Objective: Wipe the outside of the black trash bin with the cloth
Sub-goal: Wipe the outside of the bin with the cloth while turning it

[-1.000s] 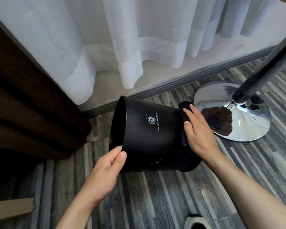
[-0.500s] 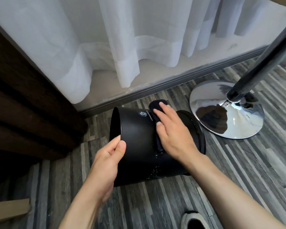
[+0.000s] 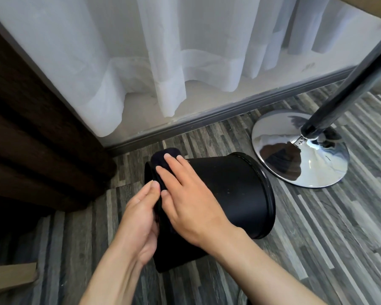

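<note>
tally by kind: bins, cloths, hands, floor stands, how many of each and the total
trash bin: 1
cloth: 1
hands: 2, the left hand and the right hand
floor stand: 1
total: 5

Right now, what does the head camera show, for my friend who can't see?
A round black plastic trash bin is tipped sideways over grey striped flooring; the right hand presses a dark cloth flat on its wall while the left hand grips its rim.
</note>
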